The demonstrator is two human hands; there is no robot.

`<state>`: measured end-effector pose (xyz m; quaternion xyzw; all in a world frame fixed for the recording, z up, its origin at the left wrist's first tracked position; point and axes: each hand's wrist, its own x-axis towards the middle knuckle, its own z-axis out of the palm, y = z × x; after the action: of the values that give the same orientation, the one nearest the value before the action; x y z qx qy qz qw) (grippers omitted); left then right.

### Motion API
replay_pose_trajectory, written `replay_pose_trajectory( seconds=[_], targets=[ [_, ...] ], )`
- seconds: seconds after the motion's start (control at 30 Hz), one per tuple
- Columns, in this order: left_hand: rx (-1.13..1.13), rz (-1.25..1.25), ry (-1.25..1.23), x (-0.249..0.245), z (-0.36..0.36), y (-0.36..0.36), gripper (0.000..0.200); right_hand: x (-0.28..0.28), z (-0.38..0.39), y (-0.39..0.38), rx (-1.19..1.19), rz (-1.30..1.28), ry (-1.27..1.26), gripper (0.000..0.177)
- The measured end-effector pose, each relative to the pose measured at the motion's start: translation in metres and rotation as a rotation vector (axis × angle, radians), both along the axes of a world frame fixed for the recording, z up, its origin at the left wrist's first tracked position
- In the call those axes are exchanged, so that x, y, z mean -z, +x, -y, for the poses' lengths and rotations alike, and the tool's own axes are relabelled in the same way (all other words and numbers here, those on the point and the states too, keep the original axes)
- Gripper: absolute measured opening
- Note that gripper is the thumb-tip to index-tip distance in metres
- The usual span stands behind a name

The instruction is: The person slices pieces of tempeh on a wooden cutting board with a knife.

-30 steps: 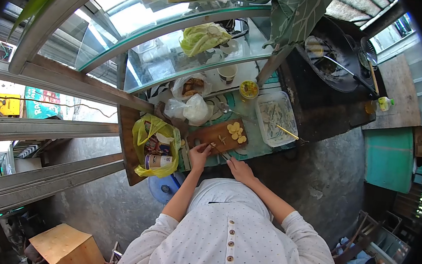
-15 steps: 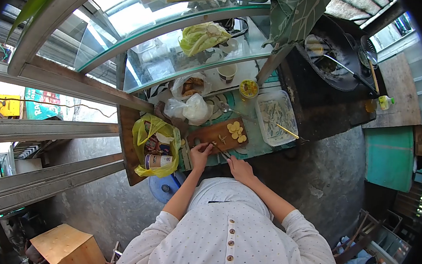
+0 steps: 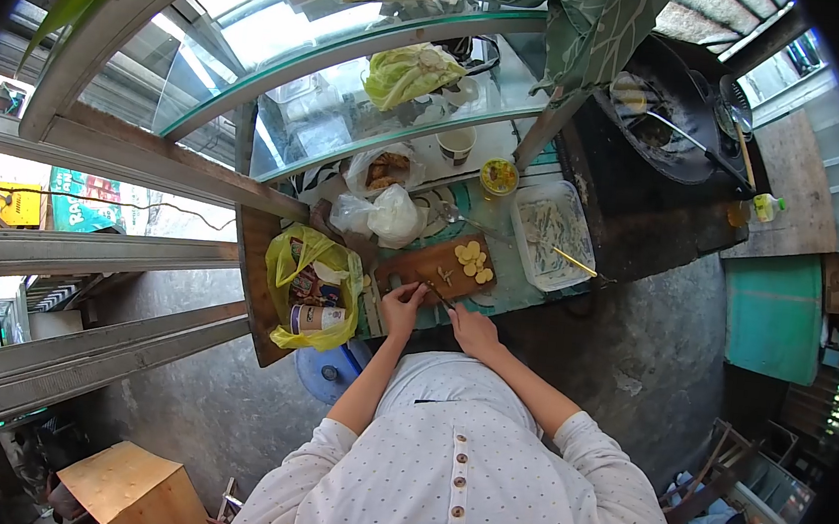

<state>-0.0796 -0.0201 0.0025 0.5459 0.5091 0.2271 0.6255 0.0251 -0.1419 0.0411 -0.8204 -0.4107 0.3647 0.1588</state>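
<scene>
A wooden cutting board [image 3: 433,263] lies on the counter, with several pale yellow round slices [image 3: 473,259] at its right end and small brownish bits [image 3: 444,276] near the middle. At the board's left front, my left hand [image 3: 401,309] is closed in a pinch on something too small to make out. My right hand [image 3: 473,331] is wrapped round the handle of a knife [image 3: 440,297], whose dark blade points toward my left fingertips. Left of the board stands a yellow plastic bag [image 3: 309,287] holding packets and a cup.
A plastic tub [image 3: 553,236] with a yellow-handled utensil stands right of the board, near a small yellow container [image 3: 499,177]. White plastic bags [image 3: 394,216] lie behind the board. A wok [image 3: 663,124] is at the back right. Glass shelving [image 3: 321,134] rises behind the counter.
The view has shifted slightly, so the counter items appear a little further right. My hands remain close together at the board, with the right one still on the knife.
</scene>
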Motion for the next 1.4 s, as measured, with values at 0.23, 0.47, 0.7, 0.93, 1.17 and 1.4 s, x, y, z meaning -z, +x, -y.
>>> replay_pose_trajectory(
  seconds=[0.23, 0.47, 0.7, 0.93, 1.17, 1.4],
  targets=[
    [0.011, -0.057, 0.027, -0.001, -0.001, 0.002, 0.024, 0.002, 0.002, -0.001, 0.005, 0.046, 0.007, 0.034],
    [-0.017, -0.025, 0.005, -0.003, -0.001, 0.005, 0.022, 0.001, -0.001, 0.001, 0.004, 0.077, -0.005, 0.034],
    [0.014, -0.085, 0.055, 0.001, 0.001, 0.003, 0.021, 0.008, -0.007, 0.004, 0.024, 0.030, 0.003, 0.035],
    [0.037, -0.109, 0.111, 0.001, 0.001, 0.003, 0.020, 0.031, 0.000, 0.010, 0.072, -0.140, 0.011, 0.039],
    [0.078, -0.202, 0.428, -0.002, -0.007, 0.000, 0.020, 0.024, 0.010, 0.013, 0.162, -0.216, 0.014, 0.040],
    [0.265, -0.200, 0.637, -0.026, -0.019, 0.007, 0.019, 0.020, 0.013, 0.015, 0.204, -0.187, 0.050, 0.039]
  ],
)
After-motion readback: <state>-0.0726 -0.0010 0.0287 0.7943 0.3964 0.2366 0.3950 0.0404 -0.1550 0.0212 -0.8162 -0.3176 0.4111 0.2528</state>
